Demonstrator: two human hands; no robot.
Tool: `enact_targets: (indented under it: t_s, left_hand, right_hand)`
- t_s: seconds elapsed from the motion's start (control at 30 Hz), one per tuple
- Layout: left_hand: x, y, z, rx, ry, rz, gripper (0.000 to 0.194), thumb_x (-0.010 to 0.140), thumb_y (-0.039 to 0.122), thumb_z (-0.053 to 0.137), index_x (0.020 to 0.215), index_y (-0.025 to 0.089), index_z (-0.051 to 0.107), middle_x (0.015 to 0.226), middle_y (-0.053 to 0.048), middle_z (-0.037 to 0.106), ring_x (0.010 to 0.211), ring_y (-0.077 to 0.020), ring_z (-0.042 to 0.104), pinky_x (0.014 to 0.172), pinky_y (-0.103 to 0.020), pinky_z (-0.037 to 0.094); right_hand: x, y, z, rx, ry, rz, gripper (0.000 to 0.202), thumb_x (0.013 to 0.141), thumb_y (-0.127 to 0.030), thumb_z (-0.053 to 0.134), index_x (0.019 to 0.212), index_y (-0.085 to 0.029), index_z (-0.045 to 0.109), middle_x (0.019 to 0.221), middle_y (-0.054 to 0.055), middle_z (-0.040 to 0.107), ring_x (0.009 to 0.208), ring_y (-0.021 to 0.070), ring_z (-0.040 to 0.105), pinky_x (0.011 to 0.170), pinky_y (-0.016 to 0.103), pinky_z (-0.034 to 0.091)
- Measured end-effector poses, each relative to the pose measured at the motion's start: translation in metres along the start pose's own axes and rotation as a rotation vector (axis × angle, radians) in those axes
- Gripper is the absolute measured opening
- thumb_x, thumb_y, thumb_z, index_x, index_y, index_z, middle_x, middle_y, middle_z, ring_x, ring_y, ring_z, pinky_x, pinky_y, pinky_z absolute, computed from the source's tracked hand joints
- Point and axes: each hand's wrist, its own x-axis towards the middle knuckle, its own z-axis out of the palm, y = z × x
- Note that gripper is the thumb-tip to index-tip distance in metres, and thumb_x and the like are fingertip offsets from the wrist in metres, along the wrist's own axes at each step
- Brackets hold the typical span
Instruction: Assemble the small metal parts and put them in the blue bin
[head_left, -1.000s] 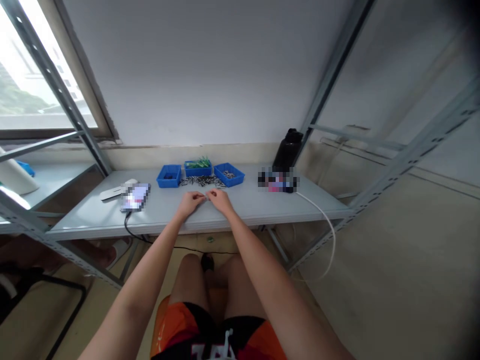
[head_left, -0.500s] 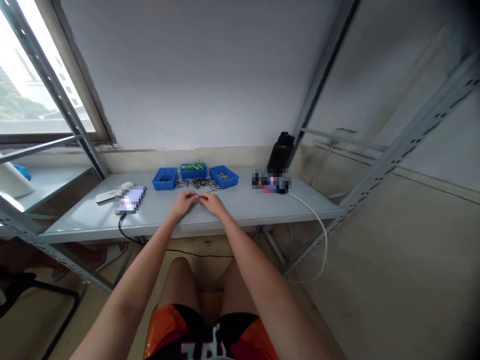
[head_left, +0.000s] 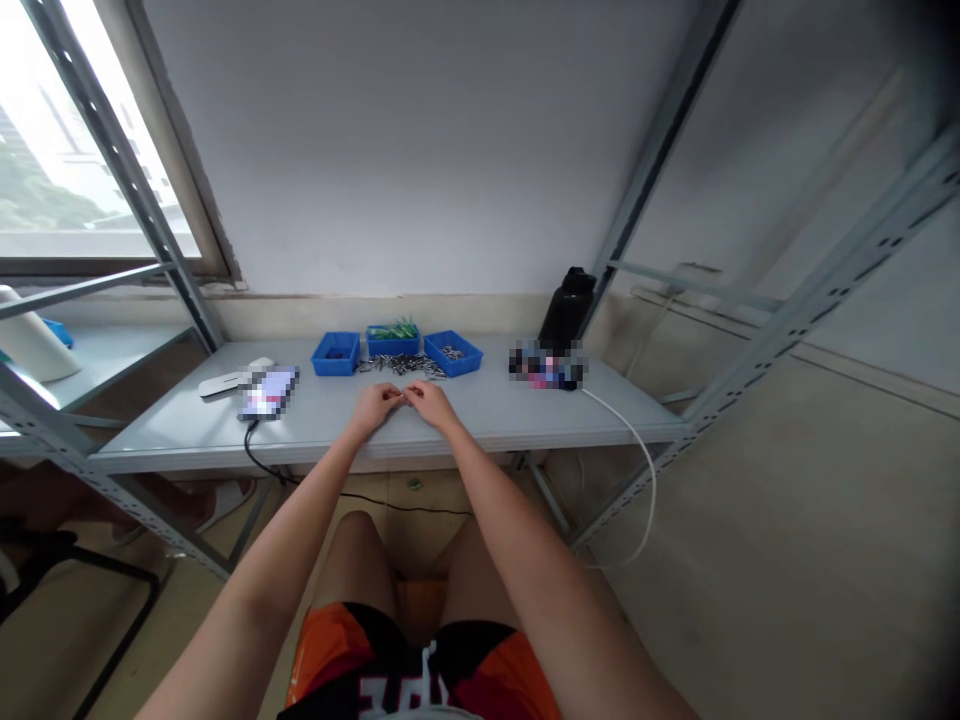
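My left hand and my right hand meet fingertip to fingertip above the front of the grey shelf. Both are closed in a pinch; whatever is between the fingers is too small to make out. Just beyond them lies a loose pile of small dark and silvery pieces. Behind the pile, one blue tray holds green slender pieces. To its left, another blue tray has dark contents, and the right-hand blue tray contains small silvery parts.
A phone with a black cable and a white object lie at the left. On the right stand a black bottle and a blurred item near a white cable. Metal uprights frame the shelf.
The view has shifted slightly, so the shelf and its things sit a little further right. Both hands remain together in a pinch, with only small finger movement.
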Motion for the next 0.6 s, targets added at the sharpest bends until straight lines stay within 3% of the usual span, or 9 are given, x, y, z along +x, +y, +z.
enact_targets:
  t_s: [0.2,0.6]
  left_hand:
    - [0.0024,0.0002,-0.0023,-0.016,0.054,-0.023,0.020,0.080,0.029,0.061,0.084,0.014,0.073,0.082,-0.007,0.073,0.075,-0.0199,0.062,0.072,-0.029,0.045]
    - [0.0039,-0.0051,-0.0022,-0.048,0.064,-0.036,0.021,0.080,0.027,0.056,0.081,0.013,0.071,0.082,-0.007,0.072,0.076,-0.0194,0.060,0.075,-0.029,0.044]
  right_hand:
    - [0.0026,0.0031,-0.0007,0.003,0.037,0.042,0.018,0.088,-0.030,0.053,0.081,-0.019,0.066,0.071,0.000,0.066,0.070,0.0140,0.059,0.074,0.026,0.043]
    - [0.0049,0.0066,-0.0021,-0.011,0.104,0.105,0.021,0.088,-0.033,0.047,0.086,-0.020,0.064,0.075,0.001,0.067,0.071,0.0150,0.059,0.075,0.027,0.045]
